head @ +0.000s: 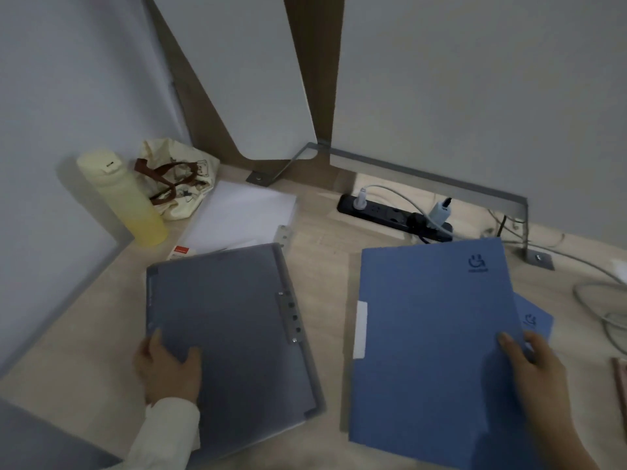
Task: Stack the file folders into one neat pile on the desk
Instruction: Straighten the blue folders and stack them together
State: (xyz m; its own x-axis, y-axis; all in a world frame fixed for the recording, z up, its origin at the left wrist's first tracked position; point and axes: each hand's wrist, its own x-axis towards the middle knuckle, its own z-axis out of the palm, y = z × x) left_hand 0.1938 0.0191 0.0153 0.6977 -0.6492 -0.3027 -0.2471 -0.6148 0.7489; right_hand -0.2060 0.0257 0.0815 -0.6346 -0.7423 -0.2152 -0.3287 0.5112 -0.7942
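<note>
left hand (166,369): grip closed on grey folder (230,334) edge
right hand (537,371): grip pinching blue folder (431,337), probably lifted off bench (325,252)

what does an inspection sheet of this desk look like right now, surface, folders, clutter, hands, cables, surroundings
surface: light wood desk, partly covered
job's things: grey folder at left; blue folder at right, overlapping a second blue folder; not yet one pile
clutter: yellow bottle, cloth bag, white paper stack
grippers: left hand grips the grey folder's left edge; right hand grips the blue folder's right edge
cables: power strip with plugs in it; loose cables at right
surroundings: grey partition panels behind the desk
</note>
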